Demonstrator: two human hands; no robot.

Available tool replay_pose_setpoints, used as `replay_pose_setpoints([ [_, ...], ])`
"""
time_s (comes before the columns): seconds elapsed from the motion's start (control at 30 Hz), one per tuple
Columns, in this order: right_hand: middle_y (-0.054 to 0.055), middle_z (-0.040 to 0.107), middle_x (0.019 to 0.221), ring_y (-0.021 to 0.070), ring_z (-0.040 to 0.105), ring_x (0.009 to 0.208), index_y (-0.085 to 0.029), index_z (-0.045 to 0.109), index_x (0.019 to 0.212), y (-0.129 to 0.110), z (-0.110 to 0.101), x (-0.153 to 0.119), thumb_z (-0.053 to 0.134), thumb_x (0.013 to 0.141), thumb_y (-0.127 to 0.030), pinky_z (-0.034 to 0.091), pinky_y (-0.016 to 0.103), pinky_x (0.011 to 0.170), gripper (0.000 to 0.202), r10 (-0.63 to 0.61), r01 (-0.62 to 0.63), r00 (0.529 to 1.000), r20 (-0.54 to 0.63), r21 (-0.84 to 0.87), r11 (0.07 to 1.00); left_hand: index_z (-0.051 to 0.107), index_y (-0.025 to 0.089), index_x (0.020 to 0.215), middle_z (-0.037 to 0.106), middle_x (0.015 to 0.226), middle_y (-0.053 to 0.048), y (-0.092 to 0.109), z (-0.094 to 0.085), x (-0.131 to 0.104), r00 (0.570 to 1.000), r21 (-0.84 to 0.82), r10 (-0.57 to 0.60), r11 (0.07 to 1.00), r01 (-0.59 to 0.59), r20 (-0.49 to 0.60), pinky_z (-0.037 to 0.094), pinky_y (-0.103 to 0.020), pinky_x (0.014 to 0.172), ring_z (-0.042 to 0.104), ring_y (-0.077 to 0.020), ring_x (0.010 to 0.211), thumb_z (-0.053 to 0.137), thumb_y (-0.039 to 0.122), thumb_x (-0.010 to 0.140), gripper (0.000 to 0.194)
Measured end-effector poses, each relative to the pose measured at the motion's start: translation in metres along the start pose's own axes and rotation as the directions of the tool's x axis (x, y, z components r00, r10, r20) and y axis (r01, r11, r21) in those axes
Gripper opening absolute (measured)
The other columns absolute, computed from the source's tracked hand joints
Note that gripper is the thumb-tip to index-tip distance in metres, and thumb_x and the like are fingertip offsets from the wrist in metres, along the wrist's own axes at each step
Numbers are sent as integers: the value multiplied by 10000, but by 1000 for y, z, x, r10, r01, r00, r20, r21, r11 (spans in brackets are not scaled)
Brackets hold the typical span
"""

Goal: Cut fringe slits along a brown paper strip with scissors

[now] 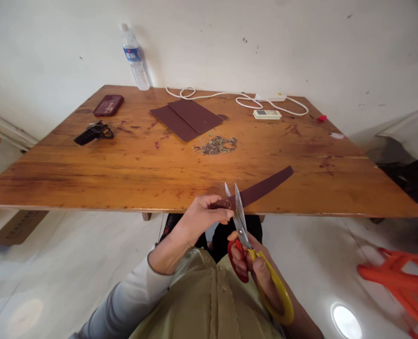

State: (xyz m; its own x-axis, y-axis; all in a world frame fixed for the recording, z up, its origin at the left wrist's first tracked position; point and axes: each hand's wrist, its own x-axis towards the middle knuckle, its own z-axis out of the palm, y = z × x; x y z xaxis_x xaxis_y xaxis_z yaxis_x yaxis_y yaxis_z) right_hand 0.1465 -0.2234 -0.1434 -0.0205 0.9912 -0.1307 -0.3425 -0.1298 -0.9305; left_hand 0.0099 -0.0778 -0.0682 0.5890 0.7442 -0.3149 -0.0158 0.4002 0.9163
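Tbl: wood, back edge by wall. Back L: btl, clear w/ blue label, upright. Fwd of it, dk red case; nr that, blk clip. Ctr: two maroon sheets, overlapping, flat. Just fwd of sheets, loose pile of shreds, lying btwn them & the strip. Back R: wht cord, looped, along wall edge; pwr strip w/ remote just in front. Far R: red bit, wht scrap. Floor: cardboard at L, orange stool at R.

Strip: maroon, narrow, at tbl's front edge, slanting up to R; far end over tbl, contact unclear. Near end partly hidden by fingers.

L hand: reaches in from lower L, thumb & fingers pinched on strip's near end. R hand: low, nr body, closed on scissors, thumb thru yellow loop, fingers at red. Blades parted, pts away from body, strip crossing at them. Hands close, not touching.
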Motion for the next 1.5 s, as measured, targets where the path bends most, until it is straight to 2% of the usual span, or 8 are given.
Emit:
replay_pose_setpoints([
  [0.23, -58, 388, 735, 117, 238, 544, -260, 630, 1145, -11, -3, -3, 585, 846, -828, 252, 245, 440, 643, 42, -44, 998, 55, 23, 999, 704, 156, 630, 605, 619, 2, 3, -4, 1, 999, -3, -9, 1000, 9, 52, 414, -273, 632, 506, -119, 605, 797, 277, 601, 156],
  [0.43, -55, 400, 739, 107, 246, 527, -239, 627, 1172, -28, -5, -4, 576, 856, -825, 260, 248, 440, 668, 94, -91, 992, 82, -42, 995, 710, 145, 645, 605, 618, -5, 1, -8, 3, 998, 45, -42, 998, 40, 50, 415, -279, 618, 515, -124, 592, 791, 297, 595, 179],
  [0.63, -69, 364, 711, 94, 221, 521, -238, 575, 1007, -40, -9, -5, 583, 849, -828, 236, 227, 430, 611, 134, -123, 982, 132, -86, 989, 709, 141, 632, 598, 612, 5, 2, -10, 5, 995, 62, -76, 996, 71, 71, 422, -263, 598, 511, -112, 585, 799, 307, 570, 199],
  [0.77, -71, 366, 726, 91, 221, 526, -238, 582, 1080, -38, -17, -5, 579, 817, -864, 237, 214, 425, 679, 177, -162, 975, 134, -121, 979, 730, 142, 651, 611, 610, 2, 2, -11, 6, 994, 68, -86, 994, 81, 72, 428, -261, 585, 513, -109, 569, 801, 304, 578, 191],
  [1.03, -59, 369, 763, 106, 195, 561, -236, 597, 1183, -34, -35, -4, 622, 817, -831, 203, 219, 438, 699, 200, -173, 964, 176, -158, 972, 753, 151, 653, 624, 586, 3, -1, -13, 6, 993, 56, -72, 996, 67, 90, 421, -237, 548, 521, -102, 540, 806, 279, 589, 153],
  [1.2, -27, 408, 779, 123, 251, 566, -237, 652, 1156, -43, -37, -2, 594, 863, -800, 211, 230, 423, 637, 138, -86, 974, 179, -268, 959, 768, 153, 667, 639, 601, -2, -3, -15, 6, 993, 60, -69, 996, 63, 95, 426, -232, 548, 530, -102, 543, 803, 281, 593, 152],
  [1.37, 25, 534, 849, 170, 431, 663, -265, 726, 1139, -57, -27, -4, 618, 891, -745, 352, 246, 494, 551, 58, -22, 994, 96, -338, 941, 768, 152, 677, 641, 605, -6, -5, -16, 7, 992, 98, -85, 992, 76, 88, 433, -237, 555, 533, -108, 548, 797, 283, 591, 159],
  [1.5, 49, 591, 908, 203, 504, 724, -272, 744, 1094, -64, -24, -6, 623, 887, -741, 449, 284, 585, 526, 43, -16, 997, 60, -386, 922, 771, 153, 697, 647, 619, -2, -6, -17, 7, 991, 99, -95, 991, 85, 97, 435, -238, 562, 532, -108, 560, 802, 289, 598, 170],
])
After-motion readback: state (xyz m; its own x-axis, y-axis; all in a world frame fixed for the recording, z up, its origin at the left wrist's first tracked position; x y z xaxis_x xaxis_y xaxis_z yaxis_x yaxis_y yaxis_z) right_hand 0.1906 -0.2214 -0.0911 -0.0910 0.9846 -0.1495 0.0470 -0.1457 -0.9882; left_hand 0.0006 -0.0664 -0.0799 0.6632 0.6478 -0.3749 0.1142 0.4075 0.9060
